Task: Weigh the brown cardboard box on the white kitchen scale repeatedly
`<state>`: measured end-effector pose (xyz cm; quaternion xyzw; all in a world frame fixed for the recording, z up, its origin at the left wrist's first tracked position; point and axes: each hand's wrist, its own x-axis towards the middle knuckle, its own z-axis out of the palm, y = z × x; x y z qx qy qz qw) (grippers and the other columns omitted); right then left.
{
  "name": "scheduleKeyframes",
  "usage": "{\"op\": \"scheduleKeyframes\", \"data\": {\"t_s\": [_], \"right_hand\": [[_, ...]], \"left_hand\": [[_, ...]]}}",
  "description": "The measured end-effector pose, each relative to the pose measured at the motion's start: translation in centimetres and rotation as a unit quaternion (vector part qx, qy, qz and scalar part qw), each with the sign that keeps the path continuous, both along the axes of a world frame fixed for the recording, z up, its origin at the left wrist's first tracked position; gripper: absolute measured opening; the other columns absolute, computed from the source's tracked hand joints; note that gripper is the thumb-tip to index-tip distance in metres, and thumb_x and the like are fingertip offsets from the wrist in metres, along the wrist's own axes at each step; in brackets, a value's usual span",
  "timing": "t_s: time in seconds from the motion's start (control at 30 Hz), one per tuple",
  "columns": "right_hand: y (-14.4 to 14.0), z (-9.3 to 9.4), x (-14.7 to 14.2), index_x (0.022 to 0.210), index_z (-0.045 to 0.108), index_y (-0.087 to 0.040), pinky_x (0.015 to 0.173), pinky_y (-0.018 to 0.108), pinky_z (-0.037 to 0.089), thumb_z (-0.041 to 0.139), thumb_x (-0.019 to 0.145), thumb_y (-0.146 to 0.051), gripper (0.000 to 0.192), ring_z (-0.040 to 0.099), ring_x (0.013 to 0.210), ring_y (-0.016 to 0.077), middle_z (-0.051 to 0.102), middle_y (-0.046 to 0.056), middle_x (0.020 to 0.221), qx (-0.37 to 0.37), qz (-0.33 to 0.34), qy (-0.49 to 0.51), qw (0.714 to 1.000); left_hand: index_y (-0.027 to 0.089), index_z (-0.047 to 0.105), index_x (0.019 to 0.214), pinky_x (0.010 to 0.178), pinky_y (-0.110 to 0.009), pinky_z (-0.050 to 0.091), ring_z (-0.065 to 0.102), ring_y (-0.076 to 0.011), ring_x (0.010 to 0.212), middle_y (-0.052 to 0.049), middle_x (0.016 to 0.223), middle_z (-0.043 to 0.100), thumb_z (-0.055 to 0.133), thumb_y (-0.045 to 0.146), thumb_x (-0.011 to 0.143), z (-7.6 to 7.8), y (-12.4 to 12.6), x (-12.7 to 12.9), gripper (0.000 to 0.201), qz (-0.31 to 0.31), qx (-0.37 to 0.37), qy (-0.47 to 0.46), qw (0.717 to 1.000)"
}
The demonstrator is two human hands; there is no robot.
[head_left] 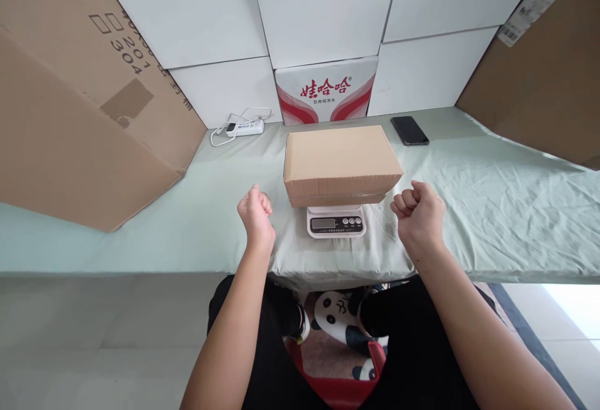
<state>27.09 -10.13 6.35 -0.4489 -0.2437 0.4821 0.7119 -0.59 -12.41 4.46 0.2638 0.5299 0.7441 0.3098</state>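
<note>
A closed brown cardboard box (342,154) rests on a small white kitchen scale (336,222) in the middle of the table. The scale's display and buttons face me; its weighing surface is mostly hidden beneath the box. My left hand (257,213) is a loose fist to the left of the box, apart from it. On the other side, my right hand (419,210) is also curled into a fist, near the box's front right corner but not gripping it. Neither fist shows anything inside.
A black phone (409,130) lies behind the box at the right. Back left, a white device (245,127) has a cable looped around it. Large cardboard sheets (94,116) flank the table, covered with pale green cloth (492,222). A red-and-white carton (325,92) stands at the back.
</note>
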Motion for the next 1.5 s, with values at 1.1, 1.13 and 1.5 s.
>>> {"op": "scheduleKeyframes", "data": {"t_s": [1.1,1.13,1.5], "right_hand": [[0.5,0.6,0.9,0.053,0.030,-0.022,0.042,0.025,0.022,0.051,0.086,-0.027,0.040,0.021,0.043,0.0081,0.023,-0.006,0.048,-0.019,0.080,0.106,0.991],[0.6,0.6,1.1,0.053,0.031,-0.022,0.042,0.024,0.024,0.050,0.087,-0.028,0.039,0.022,0.043,0.0085,0.024,-0.006,0.048,-0.027,0.081,0.112,0.990],[1.5,-0.8,0.8,0.069,0.061,-0.023,0.060,0.025,0.048,0.051,0.092,-0.042,0.031,0.059,0.067,0.0133,0.060,0.002,0.073,-0.003,0.043,0.066,0.997]], "left_hand": [[0.024,0.023,0.058,0.050,-0.024,0.021,0.019,-0.0077,0.052,0.009,0.057,0.016,0.067,0.021,0.080,-0.1,0.2,0.1,0.050,0.015,-0.006,-0.016,1.000],[0.024,0.024,0.058,0.050,-0.024,0.022,0.020,-0.0080,0.052,0.009,0.056,0.018,0.067,0.021,0.081,-0.1,0.2,0.1,0.049,0.011,-0.003,-0.016,1.000],[0.023,0.055,0.075,0.062,-0.024,0.041,0.054,-0.0141,0.073,0.000,0.081,0.056,0.064,0.028,0.083,-0.7,0.6,0.8,0.013,0.002,-0.011,-0.012,1.000]]}}
